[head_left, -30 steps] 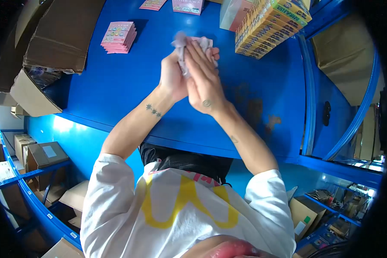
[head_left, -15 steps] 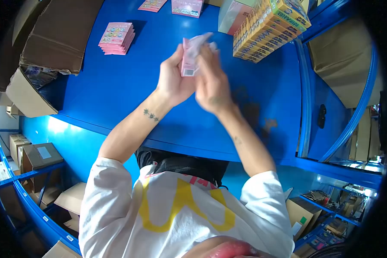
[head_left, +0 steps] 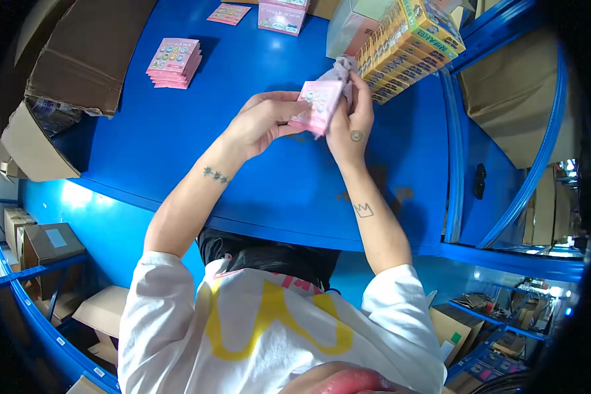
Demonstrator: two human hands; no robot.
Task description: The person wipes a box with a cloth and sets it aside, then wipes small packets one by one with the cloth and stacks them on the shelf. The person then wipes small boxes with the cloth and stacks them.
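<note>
Above the blue table, my left hand (head_left: pixel 266 123) pinches a pink card-like packet (head_left: pixel 320 102) by its left edge, its printed face turned up. In my right hand (head_left: pixel 352 125) is a crumpled pale cloth (head_left: pixel 343 71) with dark spots, bunched behind the packet's right side. The packet hides part of the right hand's fingers. To the left of both hands lies a stack of similar pink packets (head_left: pixel 174 60). Farther back are more flat pink packets (head_left: pixel 228 13) and a pink printed box (head_left: pixel 281 18).
Yellow boxes (head_left: pixel 400 59) are stacked at the right, beside a white and pink carton (head_left: pixel 353 29). An open brown cardboard box (head_left: pixel 85 52) stands at the table's left edge. A blue frame post (head_left: pixel 454 157) borders the right side. Shelves with cartons (head_left: pixel 52 240) are lower left.
The packet has tilted from upright to face up and moved right and slightly down. My right hand has turned and moved right with the cloth, apart from the packet's front.
</note>
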